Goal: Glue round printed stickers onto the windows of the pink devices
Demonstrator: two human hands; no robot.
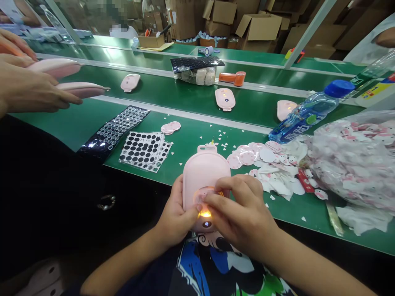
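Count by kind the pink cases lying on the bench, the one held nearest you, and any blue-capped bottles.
Rounded pink plastic cases lying down: 3
Matching pink case in left hand: 1
Clear blue-capped plastic bottle: 1
Total: 5

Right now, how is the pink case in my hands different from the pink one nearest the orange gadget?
Your left hand grips the held case, with your right hand at its round middle; the other case lies untouched on the green surface. The held case's loop points away from you; the other case's points towards you. Both are pink and rounded, with a yellow-orange glow.
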